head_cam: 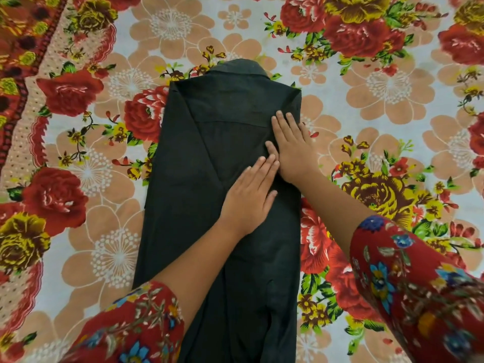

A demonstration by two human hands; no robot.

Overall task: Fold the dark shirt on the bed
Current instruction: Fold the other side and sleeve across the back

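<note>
The dark shirt [199, 158] lies mid-bed [366, 82], sides folded in. The left hand [248, 203] and right hand [293, 153] press it flat, fingers straight.

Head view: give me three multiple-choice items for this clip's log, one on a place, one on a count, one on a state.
1. Where does the collar of the shirt lie?
A. at the end far from the person
B. at the end near the person
C. under a hand

2. How many hands touch the shirt?
A. none
B. one
C. two

3. How do the hands lie?
A. as fists
B. flat, fingers straight
C. pinching a lifted sleeve

Answers:
1 A: the collar pokes out at the top of the view, away from the arms.
2 C: the left hand and the right hand both rest on the shirt.
3 B: both palms lie flat on the shirt, fingers straight, and nothing is lifted.
</note>
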